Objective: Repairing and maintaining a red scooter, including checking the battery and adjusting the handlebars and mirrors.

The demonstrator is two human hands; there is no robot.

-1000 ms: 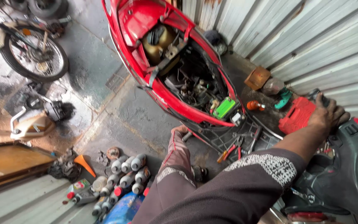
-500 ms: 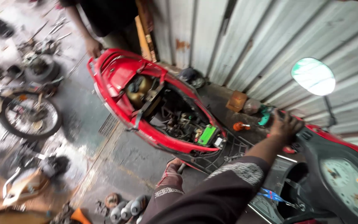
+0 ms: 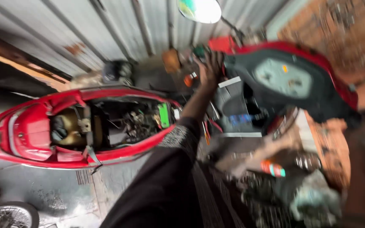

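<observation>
A person's right hand (image 3: 210,69) reaches out at the end of a dark sleeve with a patterned cuff (image 3: 182,137) and rests against the handlebar area of a red scooter (image 3: 275,80). Motion blur hides whether the fingers are closed around anything, so the grip cannot be told. The left hand is not in view. Beside the hand sits the scooter's black dashboard with its pale speedometer dial (image 3: 281,78), and a round mirror (image 3: 199,9) stands above on a thin stalk. Small orange and green parts (image 3: 172,61) lie just beyond the fingers, too blurred to name. To the left, well apart from the hand, lies the red scooter body shell (image 3: 34,135), its seat off and the compartment open, showing wiring, a brass-coloured tank and a bright green battery (image 3: 164,115). Corrugated metal wall (image 3: 106,33) runs behind. A spoked wheel (image 3: 7,215) rests on the stained concrete floor (image 3: 64,190) at lower left.
</observation>
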